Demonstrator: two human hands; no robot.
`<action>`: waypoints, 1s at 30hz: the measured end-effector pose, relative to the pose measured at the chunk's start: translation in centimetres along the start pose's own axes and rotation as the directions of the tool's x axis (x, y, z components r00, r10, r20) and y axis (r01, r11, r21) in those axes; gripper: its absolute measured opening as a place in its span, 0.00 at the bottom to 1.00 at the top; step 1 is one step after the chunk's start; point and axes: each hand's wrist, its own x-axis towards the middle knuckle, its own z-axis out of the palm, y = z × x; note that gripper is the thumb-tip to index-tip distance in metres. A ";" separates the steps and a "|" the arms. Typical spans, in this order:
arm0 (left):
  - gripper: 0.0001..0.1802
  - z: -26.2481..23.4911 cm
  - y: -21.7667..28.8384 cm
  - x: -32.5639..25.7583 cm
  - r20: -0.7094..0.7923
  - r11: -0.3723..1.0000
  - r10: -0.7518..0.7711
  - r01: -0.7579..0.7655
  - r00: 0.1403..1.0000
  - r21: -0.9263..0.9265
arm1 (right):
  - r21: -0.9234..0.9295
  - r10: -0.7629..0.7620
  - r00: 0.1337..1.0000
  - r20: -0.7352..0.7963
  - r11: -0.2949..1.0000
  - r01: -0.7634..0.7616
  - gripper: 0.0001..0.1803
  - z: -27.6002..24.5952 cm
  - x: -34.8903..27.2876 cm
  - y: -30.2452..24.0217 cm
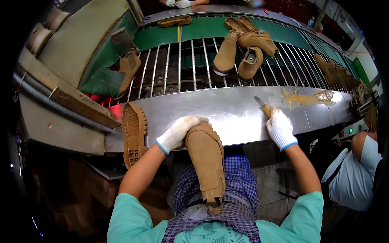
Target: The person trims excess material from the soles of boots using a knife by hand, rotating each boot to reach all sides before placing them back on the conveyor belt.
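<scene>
A tan ankle boot (206,162) lies over my lap, its toe resting toward the metal ledge (182,98) and its heel toward my body. My left hand (182,130), in a white glove with a blue cuff, is closed around the boot's toe and sole edge. In a matching glove, my right hand (279,127) grips the wooden handle of a short-bladed knife (263,106) above the ledge, apart from the boot. To the left of my left hand, a loose brown boot sole (134,133) stands on the ledge with its tread showing.
Beyond the ledge runs a roller conveyor (179,69) with green belting (202,29). Several tan boots (225,54) sit on it, another (129,71) at the machine opening, more (332,73) at right. A loose sole (174,21) lies far back. People sit at right (356,174) and across (182,3).
</scene>
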 end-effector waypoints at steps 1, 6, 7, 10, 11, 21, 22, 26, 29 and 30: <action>0.40 -0.6 -0.1 0.0 0.042 0.998 0.038 -0.040 0.998 0.058 | 0.201 0.006 1.000 0.003 0.980 -0.006 0.27 1.3 -2.4 0.3; 0.62 -1.1 0.3 -1.8 0.097 0.982 0.042 -0.059 0.994 0.182 | 0.846 -0.216 0.883 0.416 0.448 -0.289 0.33 -2.2 -16.5 -9.3; 0.63 -1.1 0.4 -1.8 0.116 0.981 0.039 -0.060 0.993 0.185 | 0.795 -0.188 0.801 0.569 0.377 -0.476 0.31 -2.5 -18.4 -11.1; 0.63 -0.7 1.6 -1.5 0.158 0.988 -0.075 0.052 0.985 0.149 | 0.813 -0.088 0.839 0.537 0.318 -0.487 0.22 -0.9 -19.2 -14.7; 0.63 -0.8 1.5 -1.4 0.157 0.990 -0.079 0.059 0.985 0.127 | 0.812 -0.077 0.851 0.520 0.354 -0.464 0.23 -1.1 -17.8 -15.2; 0.49 -1.2 0.3 0.6 0.226 0.979 -0.044 -0.003 0.973 0.204 | 0.558 -0.356 0.835 0.419 0.827 0.072 0.32 -7.9 -5.6 -15.2; 0.48 -1.2 0.6 0.8 0.230 0.971 -0.032 -0.025 0.973 0.239 | 0.578 -0.426 0.794 0.433 0.807 0.118 0.31 -9.6 -4.5 -15.3; 0.46 -2.0 -0.2 1.0 0.176 0.980 -0.030 -0.005 0.984 0.199 | 0.550 -0.459 0.646 0.609 0.832 0.072 0.36 -13.3 -1.5 -17.0; 0.44 -1.0 0.6 0.3 0.192 0.980 -0.005 -0.034 0.981 0.198 | 0.625 -0.364 0.775 0.516 0.779 -0.050 0.36 -9.5 -5.7 -15.8; 0.43 -0.5 0.6 0.0 0.189 0.988 -0.006 -0.023 0.982 0.152 | 0.622 -0.299 0.801 0.518 0.775 -0.113 0.38 -8.9 -7.4 -15.6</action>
